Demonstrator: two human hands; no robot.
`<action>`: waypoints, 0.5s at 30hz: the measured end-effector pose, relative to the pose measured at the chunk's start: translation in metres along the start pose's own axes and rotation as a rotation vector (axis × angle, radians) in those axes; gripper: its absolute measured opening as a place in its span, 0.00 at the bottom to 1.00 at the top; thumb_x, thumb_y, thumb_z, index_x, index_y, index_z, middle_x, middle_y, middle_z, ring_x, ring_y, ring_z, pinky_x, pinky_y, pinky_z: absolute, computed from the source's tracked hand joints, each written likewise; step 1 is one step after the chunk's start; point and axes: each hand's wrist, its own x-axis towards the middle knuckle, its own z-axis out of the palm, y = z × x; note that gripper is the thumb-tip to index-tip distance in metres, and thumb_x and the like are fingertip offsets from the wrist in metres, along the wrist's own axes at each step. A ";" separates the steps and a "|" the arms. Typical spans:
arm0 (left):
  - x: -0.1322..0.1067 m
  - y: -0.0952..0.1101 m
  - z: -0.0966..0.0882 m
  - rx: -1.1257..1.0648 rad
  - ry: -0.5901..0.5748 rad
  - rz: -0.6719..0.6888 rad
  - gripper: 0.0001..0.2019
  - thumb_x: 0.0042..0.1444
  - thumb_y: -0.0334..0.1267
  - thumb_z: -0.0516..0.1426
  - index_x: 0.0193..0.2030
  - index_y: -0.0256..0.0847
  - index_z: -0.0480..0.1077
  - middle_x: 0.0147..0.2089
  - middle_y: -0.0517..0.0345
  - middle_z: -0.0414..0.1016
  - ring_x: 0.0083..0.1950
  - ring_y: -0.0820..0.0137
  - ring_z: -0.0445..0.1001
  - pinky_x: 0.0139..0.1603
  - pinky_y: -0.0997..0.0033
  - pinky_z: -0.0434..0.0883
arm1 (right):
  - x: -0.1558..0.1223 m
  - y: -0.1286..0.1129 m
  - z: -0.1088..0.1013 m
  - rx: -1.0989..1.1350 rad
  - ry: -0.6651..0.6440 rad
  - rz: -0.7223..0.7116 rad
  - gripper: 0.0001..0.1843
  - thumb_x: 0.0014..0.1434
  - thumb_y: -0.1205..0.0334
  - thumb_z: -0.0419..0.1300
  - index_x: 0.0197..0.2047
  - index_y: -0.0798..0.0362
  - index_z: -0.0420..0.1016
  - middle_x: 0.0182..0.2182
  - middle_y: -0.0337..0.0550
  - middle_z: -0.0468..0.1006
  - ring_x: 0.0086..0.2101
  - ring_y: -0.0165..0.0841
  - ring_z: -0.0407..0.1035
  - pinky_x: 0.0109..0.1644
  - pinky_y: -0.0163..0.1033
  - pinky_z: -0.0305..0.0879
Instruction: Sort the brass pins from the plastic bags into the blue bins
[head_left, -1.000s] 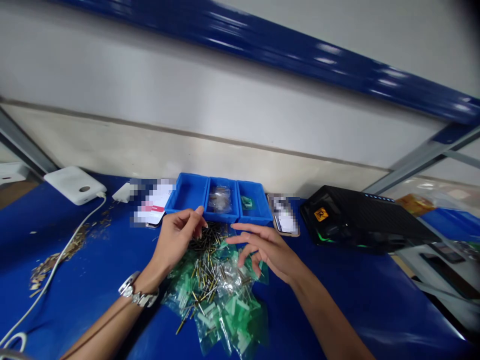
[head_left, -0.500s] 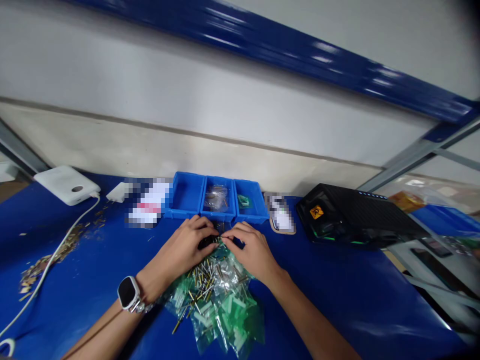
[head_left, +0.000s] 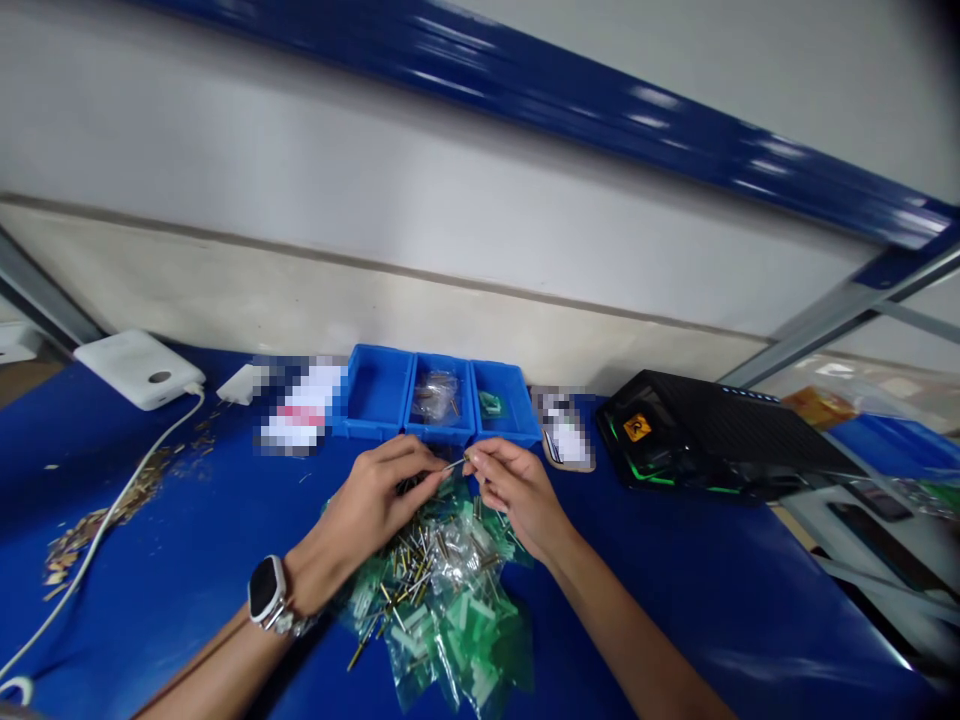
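Since the earlier frame, both hands have lifted off the heap and now pinch a pin above it.

A long blue shelf beam [head_left: 525, 90] crosses a pale wall panel [head_left: 337, 270] above a blue workbench [head_left: 660, 610]. On the bench's far side, a black device [head_left: 712, 435] sits at the right, and a white power bank [head_left: 131, 368] at the left trails a white cable [head_left: 112, 510] past scattered brass scraps [head_left: 124, 495]. A small white plug [head_left: 241, 384] and two pixelated cards [head_left: 300, 408] [head_left: 562, 430] flank a row of three blue bins. The middle bin [head_left: 433, 400] holds a clear bag, and the right bin [head_left: 499, 405] holds something small and green.

Nearer, a heap of clear bags [head_left: 439, 610] with green pieces and loose brass pins lies beneath the hands. The left hand [head_left: 379, 490], with a watch [head_left: 265, 590] at its wrist, and the right hand [head_left: 517, 495] meet just in front of the bins. Their fingertips [head_left: 474, 458] close on a thin metal pin [head_left: 454, 464], held in the air above the heap.
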 end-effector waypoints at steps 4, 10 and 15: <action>-0.001 0.005 0.012 -0.118 0.132 -0.055 0.05 0.64 0.37 0.59 0.40 0.41 0.77 0.38 0.54 0.77 0.38 0.69 0.75 0.39 0.68 0.73 | -0.005 0.004 0.013 0.021 0.032 -0.070 0.11 0.53 0.56 0.71 0.39 0.49 0.80 0.27 0.36 0.73 0.20 0.23 0.57 0.21 0.31 0.52; 0.000 0.006 0.008 -0.018 0.054 0.002 0.05 0.64 0.37 0.58 0.44 0.41 0.75 0.41 0.54 0.76 0.42 0.68 0.75 0.42 0.66 0.74 | -0.008 -0.005 0.013 -0.201 0.062 -0.218 0.06 0.56 0.56 0.67 0.32 0.50 0.79 0.38 0.42 0.78 0.26 0.27 0.66 0.26 0.34 0.60; 0.000 0.006 -0.007 0.296 -0.104 0.114 0.20 0.67 0.32 0.53 0.65 0.43 0.61 0.58 0.47 0.67 0.56 0.63 0.69 0.54 0.58 0.73 | -0.008 -0.015 0.001 -0.523 0.036 -0.163 0.06 0.57 0.57 0.66 0.34 0.52 0.79 0.32 0.42 0.79 0.31 0.33 0.70 0.30 0.35 0.62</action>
